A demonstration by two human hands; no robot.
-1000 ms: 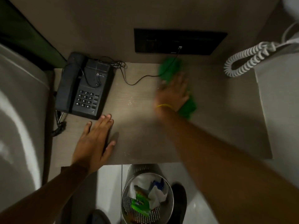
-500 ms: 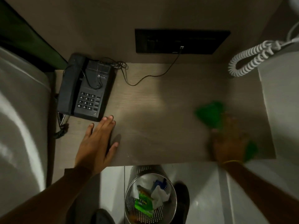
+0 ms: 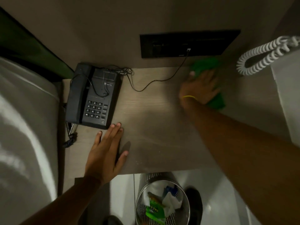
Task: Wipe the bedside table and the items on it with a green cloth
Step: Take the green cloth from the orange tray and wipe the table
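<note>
The wooden bedside table (image 3: 155,127) fills the middle of the view. My right hand (image 3: 200,87) presses the green cloth (image 3: 216,101) flat on the table's far right, close to the wall; cloth shows past the fingertips and beside the wrist, and both are motion-blurred. A black desk phone (image 3: 94,95) sits at the table's left rear, its thin cable (image 3: 155,80) running to the dark wall panel (image 3: 190,43). My left hand (image 3: 107,151) lies flat, fingers spread, on the table's front left, just in front of the phone, holding nothing.
A bed (image 3: 24,135) borders the table on the left. A white coiled cord (image 3: 263,54) hangs at the upper right above a pale surface (image 3: 287,95). A metal mesh waste bin (image 3: 162,205) with wrappers and tissue stands on the floor below the table's front edge.
My right hand swept the cloth from the table's rear middle to the front right edge, then back up to the far right by the wall. The left hand and phone stayed put.
</note>
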